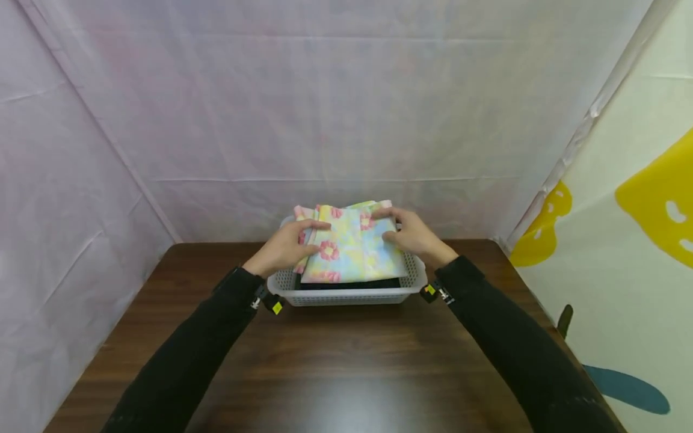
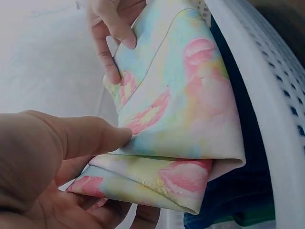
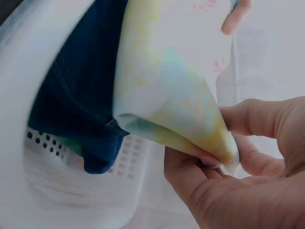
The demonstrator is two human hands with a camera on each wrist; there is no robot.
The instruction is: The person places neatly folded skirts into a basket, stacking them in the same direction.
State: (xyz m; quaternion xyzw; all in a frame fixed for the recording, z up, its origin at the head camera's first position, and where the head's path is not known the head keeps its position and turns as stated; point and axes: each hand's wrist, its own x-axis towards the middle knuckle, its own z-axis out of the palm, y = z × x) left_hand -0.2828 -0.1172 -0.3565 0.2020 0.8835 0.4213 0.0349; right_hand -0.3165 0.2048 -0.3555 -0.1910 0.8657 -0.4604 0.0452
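A folded floral cloth (image 1: pixel 354 255), pastel blue and yellow with pink flowers, lies over the basket (image 1: pixel 346 296), its layers stacked. My left hand (image 1: pixel 283 245) grips its left side; in the left wrist view the thumb presses on top and the fingers curl beneath the lower fold. On the opposite side my right hand (image 1: pixel 415 237) pinches the edge between thumb and fingers, as the right wrist view shows. Under the cloth, a dark blue garment with stitched seams (image 3: pixel 76 86) sits in the white perforated basket, mostly covered.
The basket stands near the back edge of a brown wooden table (image 1: pixel 335 367). Behind it hangs a white curtain (image 1: pixel 325 120), with another at the left. A white sheet with yellow shapes (image 1: pixel 606 288) hangs to the right.
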